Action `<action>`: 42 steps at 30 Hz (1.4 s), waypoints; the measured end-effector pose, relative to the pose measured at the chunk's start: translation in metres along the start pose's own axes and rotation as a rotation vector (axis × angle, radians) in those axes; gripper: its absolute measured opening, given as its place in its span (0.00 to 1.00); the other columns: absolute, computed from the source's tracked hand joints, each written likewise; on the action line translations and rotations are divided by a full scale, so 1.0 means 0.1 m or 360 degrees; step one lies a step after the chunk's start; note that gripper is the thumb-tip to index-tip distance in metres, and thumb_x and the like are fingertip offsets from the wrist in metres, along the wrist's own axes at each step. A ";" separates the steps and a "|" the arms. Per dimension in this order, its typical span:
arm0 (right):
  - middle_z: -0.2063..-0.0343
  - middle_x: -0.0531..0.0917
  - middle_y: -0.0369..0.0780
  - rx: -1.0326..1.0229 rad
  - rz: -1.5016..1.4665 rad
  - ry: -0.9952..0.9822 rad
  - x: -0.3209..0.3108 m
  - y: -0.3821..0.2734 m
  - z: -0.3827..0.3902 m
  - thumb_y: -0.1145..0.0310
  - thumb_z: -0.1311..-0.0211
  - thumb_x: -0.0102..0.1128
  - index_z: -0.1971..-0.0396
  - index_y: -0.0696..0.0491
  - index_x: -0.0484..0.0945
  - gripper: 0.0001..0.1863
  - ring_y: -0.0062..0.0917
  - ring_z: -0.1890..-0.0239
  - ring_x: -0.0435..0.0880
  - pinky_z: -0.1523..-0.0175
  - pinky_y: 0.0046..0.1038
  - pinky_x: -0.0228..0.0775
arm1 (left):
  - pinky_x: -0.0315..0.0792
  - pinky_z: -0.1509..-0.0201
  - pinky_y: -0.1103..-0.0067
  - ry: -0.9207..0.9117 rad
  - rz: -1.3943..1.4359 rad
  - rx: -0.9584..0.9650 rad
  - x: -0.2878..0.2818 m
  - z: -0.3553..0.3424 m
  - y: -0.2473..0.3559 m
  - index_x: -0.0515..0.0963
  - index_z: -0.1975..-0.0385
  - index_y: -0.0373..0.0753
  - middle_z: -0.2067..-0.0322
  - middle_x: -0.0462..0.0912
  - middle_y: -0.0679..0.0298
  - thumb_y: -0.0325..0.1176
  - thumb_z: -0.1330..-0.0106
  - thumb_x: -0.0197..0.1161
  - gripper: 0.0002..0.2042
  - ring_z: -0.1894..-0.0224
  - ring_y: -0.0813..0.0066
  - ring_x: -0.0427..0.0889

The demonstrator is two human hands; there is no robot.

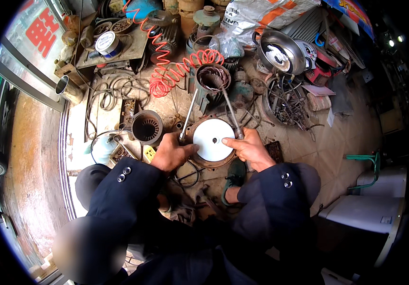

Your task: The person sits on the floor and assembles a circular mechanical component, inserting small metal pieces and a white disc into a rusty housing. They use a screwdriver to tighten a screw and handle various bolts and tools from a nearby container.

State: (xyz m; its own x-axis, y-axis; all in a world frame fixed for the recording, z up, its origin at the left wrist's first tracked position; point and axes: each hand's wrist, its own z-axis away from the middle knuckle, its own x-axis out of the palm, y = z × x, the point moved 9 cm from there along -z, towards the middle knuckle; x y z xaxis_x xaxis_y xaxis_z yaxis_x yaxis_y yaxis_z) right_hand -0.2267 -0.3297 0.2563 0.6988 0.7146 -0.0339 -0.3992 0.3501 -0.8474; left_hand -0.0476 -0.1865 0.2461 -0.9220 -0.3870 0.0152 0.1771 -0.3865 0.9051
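My left hand [170, 153] is closed round the lower end of a thin shiny metal rod [189, 114], its thumb at the left rim of a white disc [208, 148]. My right hand [252, 151] grips a second, darker metal rod [230, 108], with its thumb on the disc's right side. The disc has a small dark hole in its middle and sits over a rusty round flange [209, 165]. Both rods slant up toward an open motor housing [213, 78] with windings inside. Left of my left hand stands a bare stator core [147, 127].
A red coiled air hose [166, 78] crosses behind the motor. A steel pan [280, 52] and a bowl of loose metal parts [283, 102] stand at the right. A hammer [208, 197] lies near my feet. At the far left, a white tub [108, 45] rests on a board.
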 end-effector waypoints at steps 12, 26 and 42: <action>0.78 0.79 0.31 -0.0300 0.0412 0.0077 -0.81 -0.90 0.92 0.69 0.36 0.71 0.65 0.56 0.80 0.09 0.09 0.79 0.72 0.74 0.18 0.65 | 0.58 0.83 0.89 0.0642 0.0675 0.0509 -1.18 0.43 1.10 0.78 0.50 0.38 0.70 0.77 0.72 0.36 0.25 0.64 0.11 0.82 0.89 0.65; 0.62 0.85 0.54 0.0319 0.1505 -0.0588 1.05 3.00 0.25 0.58 0.38 0.67 0.62 0.55 0.80 0.15 0.53 0.52 0.84 0.51 0.50 0.74 | 0.59 0.82 0.87 0.0791 0.0908 0.0543 -1.51 0.65 1.02 0.77 0.50 0.36 0.71 0.76 0.69 0.33 0.25 0.62 0.10 0.82 0.89 0.64; 0.60 0.79 0.49 -0.0987 0.1716 -0.0071 0.65 -0.44 0.04 0.72 0.42 0.71 0.54 0.59 0.80 0.16 0.48 0.59 0.84 0.55 0.44 0.79 | 0.60 0.82 0.88 0.0714 0.0961 0.0542 -1.35 0.64 1.10 0.77 0.51 0.33 0.74 0.76 0.68 0.33 0.26 0.63 0.11 0.83 0.88 0.64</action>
State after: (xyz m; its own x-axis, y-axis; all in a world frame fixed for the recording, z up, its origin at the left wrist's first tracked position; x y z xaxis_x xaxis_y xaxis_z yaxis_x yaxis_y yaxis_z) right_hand -0.1654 -0.2965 0.2936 0.1635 0.4839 -0.8597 -0.4003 -0.7640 -0.5061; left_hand 0.0743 -0.1234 0.3703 -0.4633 -0.7722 0.4348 0.4176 0.2425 0.8757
